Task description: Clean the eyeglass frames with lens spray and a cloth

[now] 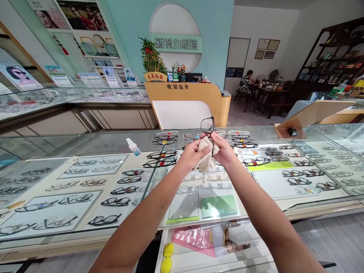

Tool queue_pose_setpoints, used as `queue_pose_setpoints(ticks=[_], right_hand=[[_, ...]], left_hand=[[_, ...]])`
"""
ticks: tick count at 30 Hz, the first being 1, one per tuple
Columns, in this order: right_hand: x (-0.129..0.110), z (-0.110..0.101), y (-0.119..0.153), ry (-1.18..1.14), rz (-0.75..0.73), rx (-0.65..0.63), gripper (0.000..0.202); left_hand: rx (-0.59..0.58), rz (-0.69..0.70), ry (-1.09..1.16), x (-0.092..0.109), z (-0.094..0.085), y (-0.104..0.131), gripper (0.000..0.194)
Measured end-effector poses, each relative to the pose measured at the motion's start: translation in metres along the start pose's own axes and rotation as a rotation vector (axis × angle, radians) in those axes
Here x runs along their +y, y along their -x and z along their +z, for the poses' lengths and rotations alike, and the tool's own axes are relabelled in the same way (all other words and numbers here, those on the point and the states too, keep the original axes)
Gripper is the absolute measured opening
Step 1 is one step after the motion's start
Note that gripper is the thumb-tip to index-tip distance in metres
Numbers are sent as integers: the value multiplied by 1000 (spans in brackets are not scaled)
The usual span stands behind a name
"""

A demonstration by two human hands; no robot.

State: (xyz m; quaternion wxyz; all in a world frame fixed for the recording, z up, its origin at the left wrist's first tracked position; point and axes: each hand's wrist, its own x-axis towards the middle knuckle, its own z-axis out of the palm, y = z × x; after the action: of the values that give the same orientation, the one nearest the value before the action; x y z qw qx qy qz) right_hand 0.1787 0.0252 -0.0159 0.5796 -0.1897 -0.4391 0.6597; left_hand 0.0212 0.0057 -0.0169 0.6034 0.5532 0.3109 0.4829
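Eyeglasses [207,126] are pointing up toward twelve o'clock, the left hand [193,152] pinching pale cloth [204,163] against them, the right hand [223,148] gripping their frame; at nine o'clock from both, a spray bottle [133,147] is resting on the glass counter [99,146].

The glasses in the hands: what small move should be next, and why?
Perhaps bring the cloth up over the upper lens: it stands uncovered, while the left hand holds the cloth below it and the right hand steadies the glasses.
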Motion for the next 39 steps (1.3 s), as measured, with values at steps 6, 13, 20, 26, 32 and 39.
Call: queue_pose_setpoints(ticks=[6,13,20,26,32,39], right_hand=[[3,13,6,-34,-3,-27,42],[3,29,15,6,-31,-27,45],[-1,18,10,-33,-24,-3,45],[-10,7,6,-55,-10,-21,39],[-4,7,5,-62,-2,7,39],[1,23,13,-16,-7,-41,47]], left_hand=[[103,119,-9,-5,10,3,73],[278,245,-20,-2,17,6,71],[139,160,-41,5,8,5,75],[-124,7,52,9,-3,4,68],[-35,61,65,7,4,6,67],[206,144,73,7,15,7,71]])
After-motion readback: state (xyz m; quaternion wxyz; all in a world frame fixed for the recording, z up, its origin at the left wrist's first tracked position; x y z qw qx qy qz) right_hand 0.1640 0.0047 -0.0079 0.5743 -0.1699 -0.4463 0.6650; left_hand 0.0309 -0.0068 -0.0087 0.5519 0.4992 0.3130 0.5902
